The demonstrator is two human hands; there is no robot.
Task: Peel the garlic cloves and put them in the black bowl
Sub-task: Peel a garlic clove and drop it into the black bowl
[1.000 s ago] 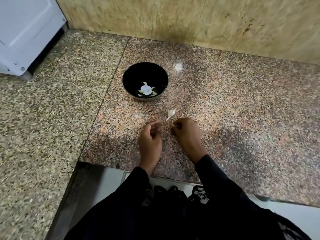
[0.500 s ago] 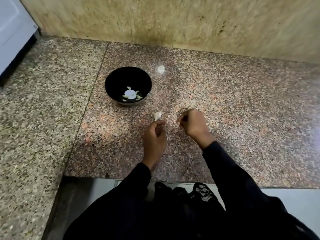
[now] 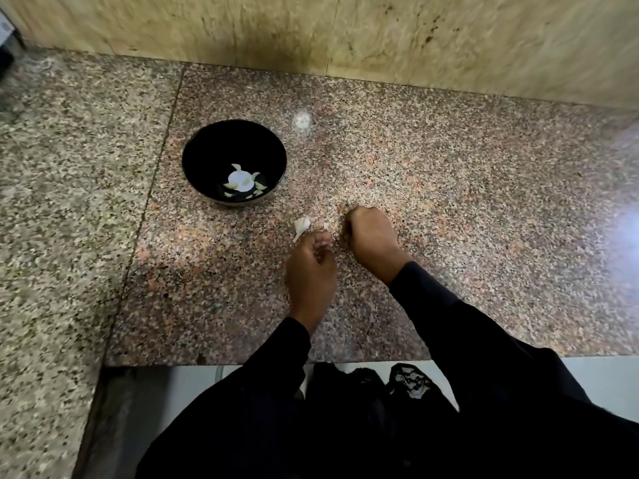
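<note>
— Where are your hands right now?

— Both are low over the speckled stone desk, near its front edge. Your left hand has its fingers curled inward, with the thumb and fingertips drawn together at the top. Whether they pinch something small I cannot tell; the spot is too blurred. Your right hand is curled into a loose fist, knuckles up, its fingertips pressed down toward the desk. What it holds, if anything, is hidden under the fingers.

— And the garlic?

— One pale garlic clove lies on the desk just beyond your left fingertips, touching or almost touching them, its thin tail pointing back toward you. A tiny pale scrap sits between your two hands.

— Where is the bowl?

— The black bowl stands upright on the desk, farther from you and to the left of your hands, close to the seam between the two stone slabs. At its bottom lie several pale garlic pieces, gathered around a bright white patch.

— Anything else?

— Your black sleeves cover both arms to the wrist. A beige stone wall rises behind the desk.
</note>
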